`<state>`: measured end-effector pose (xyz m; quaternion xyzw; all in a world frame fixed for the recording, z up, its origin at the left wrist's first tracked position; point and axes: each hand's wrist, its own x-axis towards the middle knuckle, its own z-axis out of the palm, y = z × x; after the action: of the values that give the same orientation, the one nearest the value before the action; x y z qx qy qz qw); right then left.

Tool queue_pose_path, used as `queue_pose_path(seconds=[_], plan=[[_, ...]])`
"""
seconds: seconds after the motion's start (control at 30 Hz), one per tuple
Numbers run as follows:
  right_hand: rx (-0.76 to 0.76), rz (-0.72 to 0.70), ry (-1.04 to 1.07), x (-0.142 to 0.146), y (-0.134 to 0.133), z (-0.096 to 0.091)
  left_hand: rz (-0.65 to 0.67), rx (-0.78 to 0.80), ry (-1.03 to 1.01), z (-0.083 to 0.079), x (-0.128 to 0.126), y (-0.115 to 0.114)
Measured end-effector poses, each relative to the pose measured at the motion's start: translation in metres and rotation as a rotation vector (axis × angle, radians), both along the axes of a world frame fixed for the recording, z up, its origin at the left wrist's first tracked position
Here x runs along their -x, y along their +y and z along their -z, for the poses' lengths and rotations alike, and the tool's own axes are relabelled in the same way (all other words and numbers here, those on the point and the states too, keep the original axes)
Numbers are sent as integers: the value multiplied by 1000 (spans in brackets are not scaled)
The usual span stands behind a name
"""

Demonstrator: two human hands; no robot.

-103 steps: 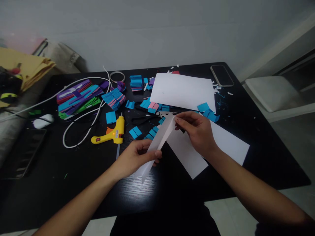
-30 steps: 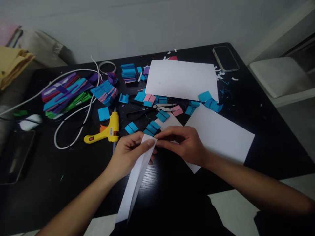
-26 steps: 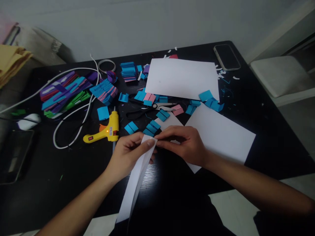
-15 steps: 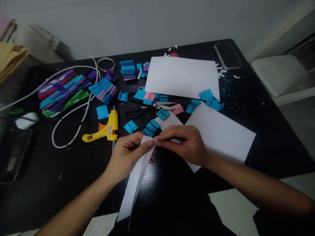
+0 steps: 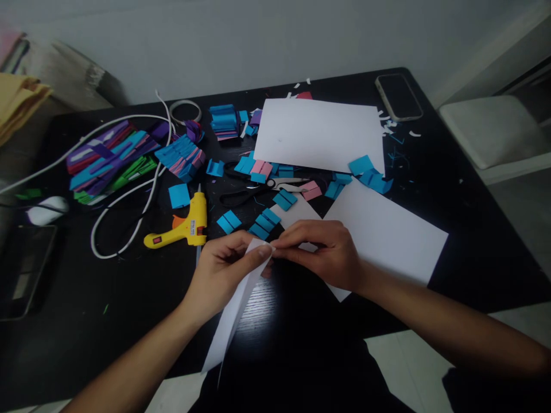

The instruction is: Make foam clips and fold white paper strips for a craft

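A folded white sheet of paper (image 5: 235,310) slants from my hands down toward the table's front edge, its two layers slightly apart at the lower end. My left hand (image 5: 228,267) is closed on its upper end, thumb on top and fingers behind. At the paper's top corner, the thumb and forefinger of my right hand (image 5: 322,249) pinch together, touching the left thumb's tip. Just beyond the hands lie folded blue paper pieces (image 5: 264,222) and black-handled scissors (image 5: 258,189), partly covered by papers. A yellow glue gun (image 5: 189,223) rests left of my left hand.
White sheets (image 5: 318,135) lie at the back, and another white sheet (image 5: 387,235) sits under my right forearm. Bundled coloured strips (image 5: 112,158) and a looping white cable (image 5: 146,201) occupy the left. A phone (image 5: 398,96) is at the far right corner, a white mouse (image 5: 47,210) at left.
The lower end of the folded paper has risen slightly and shifted a little left. Both hands stay almost in the same place, still gripping the top corner.
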<state>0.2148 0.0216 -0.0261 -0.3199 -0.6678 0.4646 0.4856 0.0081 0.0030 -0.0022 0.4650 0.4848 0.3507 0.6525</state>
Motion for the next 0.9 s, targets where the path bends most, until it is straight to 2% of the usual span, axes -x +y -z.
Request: queue_pose_path(seconds=[0.37, 0.9], plan=[[-48, -3, -34, -3, 0, -5, -8, 20, 19, -5, -3, 1], [-55, -16, -38, -2, -1, 1, 36, 62, 6, 0, 1, 3]])
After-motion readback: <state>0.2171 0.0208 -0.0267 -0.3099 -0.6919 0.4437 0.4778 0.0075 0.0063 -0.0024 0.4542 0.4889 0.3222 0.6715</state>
